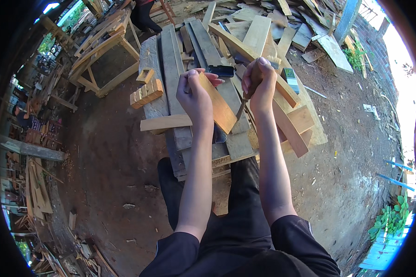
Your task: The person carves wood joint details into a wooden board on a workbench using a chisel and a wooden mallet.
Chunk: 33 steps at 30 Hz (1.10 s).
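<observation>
My left hand [196,94] is closed around the upper end of a short, flat wooden board [221,107], which slants down toward me above the plank-topped workbench. My right hand [263,87] is wrapped around the brown handle of a chisel-like tool [240,111]. Its thin metal blade points down and reaches the lower right edge of the board; whether it touches the wood is too small to tell. Just beyond my hands lies a dark, shiny tray-like object [222,70], partly covered by my left fingers.
Long grey planks [203,41] and loose boards [289,127] cover the bench. Small wooden blocks [146,94] sit at its left edge. A wooden frame table [108,64] stands far left, with a person [145,18] behind it. Scrap boards [305,34] are heaped far right.
</observation>
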Each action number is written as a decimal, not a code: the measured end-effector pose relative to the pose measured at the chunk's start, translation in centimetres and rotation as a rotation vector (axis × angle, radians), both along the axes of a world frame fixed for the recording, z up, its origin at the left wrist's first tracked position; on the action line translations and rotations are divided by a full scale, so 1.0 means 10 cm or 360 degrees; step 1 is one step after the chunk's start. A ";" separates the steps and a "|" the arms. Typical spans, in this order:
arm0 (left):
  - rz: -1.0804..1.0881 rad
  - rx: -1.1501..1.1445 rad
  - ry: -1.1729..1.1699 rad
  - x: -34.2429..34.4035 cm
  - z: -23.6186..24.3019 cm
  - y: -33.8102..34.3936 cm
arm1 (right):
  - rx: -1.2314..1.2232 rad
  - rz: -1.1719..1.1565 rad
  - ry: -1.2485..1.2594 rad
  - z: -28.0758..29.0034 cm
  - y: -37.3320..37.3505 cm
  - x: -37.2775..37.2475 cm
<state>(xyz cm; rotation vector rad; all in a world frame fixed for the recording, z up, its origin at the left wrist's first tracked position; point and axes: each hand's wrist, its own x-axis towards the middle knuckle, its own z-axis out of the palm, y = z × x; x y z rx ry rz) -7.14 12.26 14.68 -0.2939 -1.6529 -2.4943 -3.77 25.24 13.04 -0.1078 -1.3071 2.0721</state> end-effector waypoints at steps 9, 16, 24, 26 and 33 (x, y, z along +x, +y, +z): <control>-0.0040 0.0068 0.0077 0.04 -0.03 0.04 | -0.0014 0.0651 0.0156 0.01 0.12 0.07; -0.0050 0.0083 0.0168 0.05 -0.05 0.04 | -0.0106 0.0737 0.0519 -0.15 0.47 0.26; -0.0086 0.0049 0.0235 0.11 -0.03 0.17 | -0.0585 0.0283 0.0884 -0.34 0.57 0.90; -0.0132 0.0023 0.0238 0.10 -0.01 0.20 | -0.0751 0.0437 0.1194 -0.30 0.59 1.03; -0.0139 -0.0057 0.0218 0.24 0.01 0.29 | -0.1194 0.0780 0.1672 -0.02 0.37 1.16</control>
